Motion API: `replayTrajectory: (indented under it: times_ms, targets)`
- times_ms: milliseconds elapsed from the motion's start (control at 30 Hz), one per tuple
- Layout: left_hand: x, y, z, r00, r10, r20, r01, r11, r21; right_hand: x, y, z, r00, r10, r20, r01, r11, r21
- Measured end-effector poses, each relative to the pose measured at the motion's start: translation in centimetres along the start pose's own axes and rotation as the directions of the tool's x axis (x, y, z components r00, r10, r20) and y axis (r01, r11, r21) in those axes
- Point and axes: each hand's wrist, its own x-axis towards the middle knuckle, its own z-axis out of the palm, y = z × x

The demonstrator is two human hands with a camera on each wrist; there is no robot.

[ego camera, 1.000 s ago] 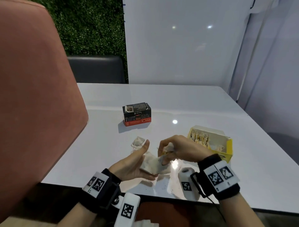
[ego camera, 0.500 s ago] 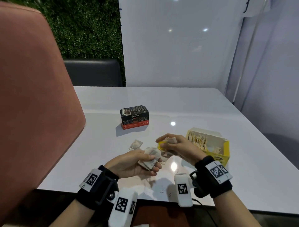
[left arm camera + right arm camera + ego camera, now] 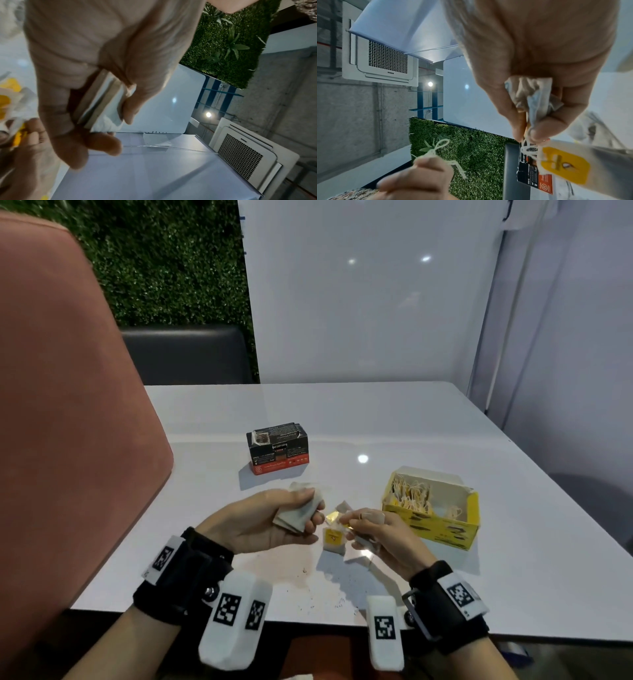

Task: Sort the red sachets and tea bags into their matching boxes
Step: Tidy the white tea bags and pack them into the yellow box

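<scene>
Tea bags (image 3: 297,513) sit stacked in your left hand (image 3: 263,520), raised since a second ago; your right hand (image 3: 371,530) now pinches tagged ones (image 3: 334,537) by their strings, just beside the yellow box (image 3: 436,522). Boxing them looks next.

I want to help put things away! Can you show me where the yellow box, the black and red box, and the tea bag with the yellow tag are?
yellow box (image 3: 442,523): head view, its yellow front wall.
black and red box (image 3: 279,453): head view, its printed front face.
tea bag with the yellow tag (image 3: 333,540): head view, the yellow tag.
</scene>
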Motion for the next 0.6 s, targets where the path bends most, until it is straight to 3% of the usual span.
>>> replayTrajectory:
  times_ms: [100,233,367,433,600]
  targets:
    - [0.6,-0.1,-0.8,0.991,0.081,-0.106,-0.079,0.996,0.029,0.0,-1.2,0.4,0.999,-0.047,0.015,0.048,0.997,-0.053]
    - [2.0,-2.9,-2.9,0.931,0.216,-0.294,-0.154,0.963,0.221,-0.4,-4.5,0.9,0.994,-0.091,0.064,0.096,0.992,-0.077]
    - [3.2,-4.4,-3.1,0.925,0.163,-0.344,-0.153,0.987,0.056,-1.4,-7.2,1.6,0.986,-0.110,0.123,0.117,0.992,-0.050]
    - [3.5,-4.4,-2.4,0.933,0.148,-0.327,-0.169,0.985,-0.035,-1.6,-7.9,1.9,0.985,-0.123,0.117,0.128,0.991,-0.037]
    - [3.5,-4.4,-0.1,0.957,0.241,-0.161,-0.246,0.969,-0.015,-1.7,-8.0,3.3,0.981,-0.099,0.167,0.095,0.995,0.032]
